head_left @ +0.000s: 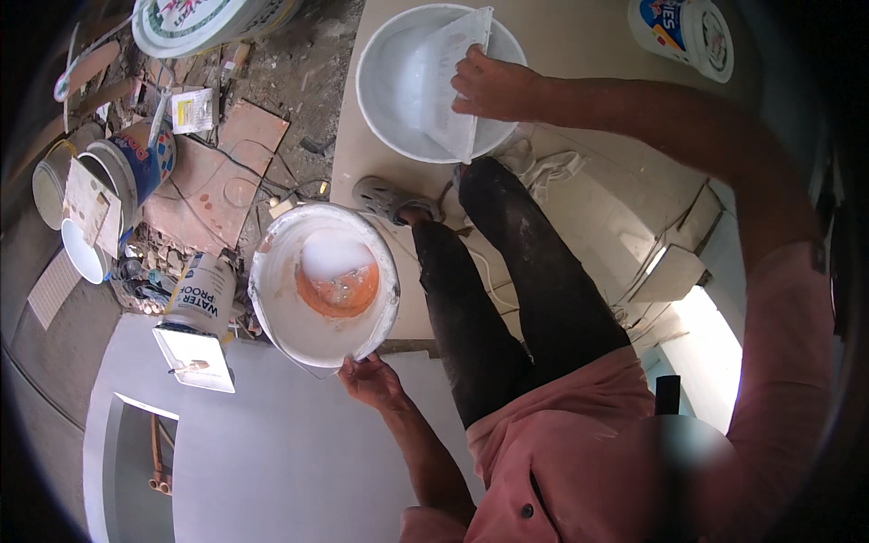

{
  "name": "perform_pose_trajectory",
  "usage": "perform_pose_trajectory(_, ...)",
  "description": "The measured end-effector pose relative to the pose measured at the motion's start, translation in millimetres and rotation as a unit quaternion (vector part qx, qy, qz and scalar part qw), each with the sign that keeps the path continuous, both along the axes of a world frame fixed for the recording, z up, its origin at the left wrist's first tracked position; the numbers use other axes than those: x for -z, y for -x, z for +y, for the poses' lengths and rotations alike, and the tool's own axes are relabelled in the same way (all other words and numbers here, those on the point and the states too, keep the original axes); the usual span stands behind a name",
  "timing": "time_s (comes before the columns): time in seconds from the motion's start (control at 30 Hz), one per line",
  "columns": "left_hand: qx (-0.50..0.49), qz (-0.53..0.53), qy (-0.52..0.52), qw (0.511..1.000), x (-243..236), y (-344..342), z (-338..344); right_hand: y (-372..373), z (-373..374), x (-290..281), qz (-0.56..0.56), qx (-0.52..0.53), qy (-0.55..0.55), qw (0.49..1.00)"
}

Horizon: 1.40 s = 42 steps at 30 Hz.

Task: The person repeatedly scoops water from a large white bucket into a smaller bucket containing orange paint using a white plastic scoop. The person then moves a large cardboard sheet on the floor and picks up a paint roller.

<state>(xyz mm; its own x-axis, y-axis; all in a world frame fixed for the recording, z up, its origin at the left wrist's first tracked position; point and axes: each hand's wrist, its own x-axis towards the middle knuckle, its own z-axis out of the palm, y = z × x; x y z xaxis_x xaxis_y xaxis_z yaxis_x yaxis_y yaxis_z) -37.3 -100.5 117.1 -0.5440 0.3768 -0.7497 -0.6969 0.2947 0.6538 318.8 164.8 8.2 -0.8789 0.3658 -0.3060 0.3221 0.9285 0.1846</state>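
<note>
At the tan floor's [579, 41] left edge, left hand [371, 382] has fingers hooked on the white bucket's [275, 281] rim; can't tell if it's lifted. Farther out, near the top edge, right hand [493, 86] pinches a flat white plate [448, 95], slanted inside the white basin [378, 86]. Looks like a scooping or scraping step; next move likely calls for steady rim, firm plate grip.
</note>
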Motion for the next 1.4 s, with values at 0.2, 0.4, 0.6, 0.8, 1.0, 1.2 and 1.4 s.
perform_pose_trajectory(0.2, 0.023, 0.033, 0.022, 0.999, 8.0, 33.1, -5.2, -2.7, -8.0, 70.5, -0.029, 0.125, -0.014, 0.992)
perform_pose_trajectory(0.4, 0.031, 0.047, 0.014, 0.998, 9.4, 61.8, -9.5, 17.0, -16.2, 93.6, -0.037, 0.367, 0.059, 0.928)
perform_pose_trajectory(0.6, 0.016, -0.016, -0.011, 1.0, 21.6, 82.4, -22.2, 31.9, -11.6, 93.2, -0.02, 0.628, 0.164, 0.76)
perform_pose_trajectory(0.8, -0.024, -0.004, 0.011, 1.0, 14.2, 64.6, -3.8, 30.4, -35.7, 101.2, 0.054, 0.799, 0.161, 0.577)
perform_pose_trajectory(1.0, -0.011, 0.02, 0.043, 0.999, 17.7, 60.1, -12.1, 63.3, -61.7, 80.2, 0.446, 0.824, 0.331, -0.11)
perform_pose_trajectory(1.2, -0.007, 0.02, 0.059, 0.998, 26.8, 61.9, -24.2, 114.7, -49.5, 14.5, 0.613, 0.561, 0.266, -0.49)
perform_pose_trajectory(1.4, -0.016, 0.004, 0.048, 0.999, 25.0, 47.7, -5.5, 115.2, -42.3, 50.2, 0.608, 0.505, 0.224, -0.57)
